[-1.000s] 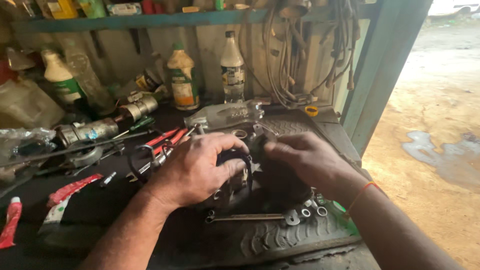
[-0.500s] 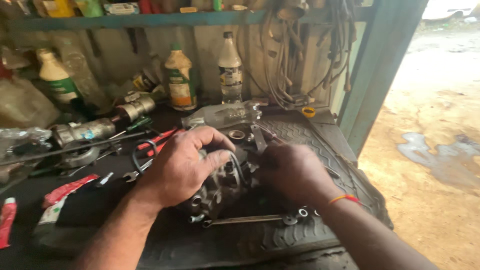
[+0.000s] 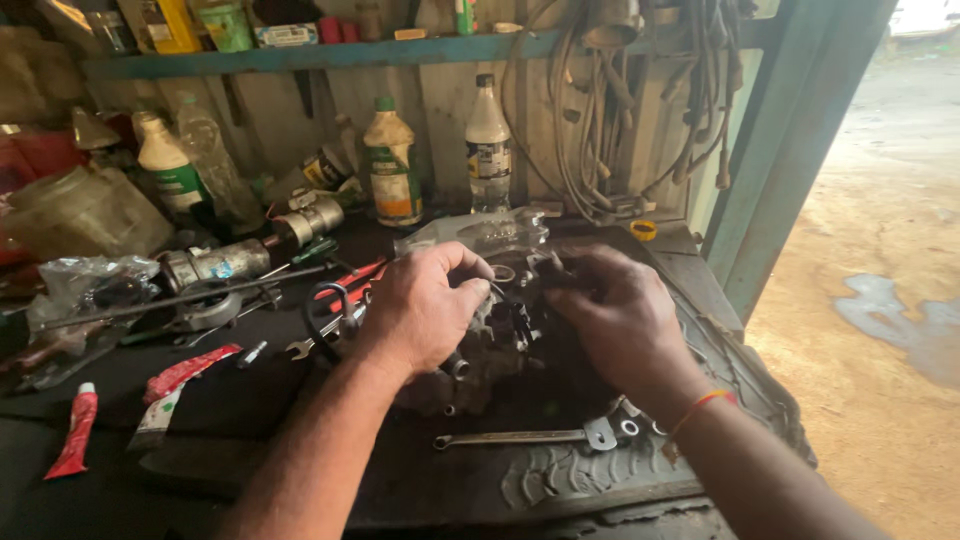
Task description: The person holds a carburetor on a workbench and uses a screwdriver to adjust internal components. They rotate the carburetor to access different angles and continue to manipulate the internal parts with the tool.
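Observation:
A dark, greasy metal engine part lies on a black rubber mat on the workbench. My left hand wraps over its left side and grips it. My right hand covers its right side, fingers curled on the top of the part. An orange thread band circles my right wrist. A metal wrench lies on the mat just below the part, with small round metal pieces at its right end.
Plastic bottles and a clear one stand at the back wall. Cables hang at the right. A cylindrical metal part, red-handled pliers, a red tube and a plastic bag lie left. A teal post borders the dirt ground.
Both hands have stayed on the engine part and shifted a little on it. The view has moved slightly, so the bench appears lower and more to the right.

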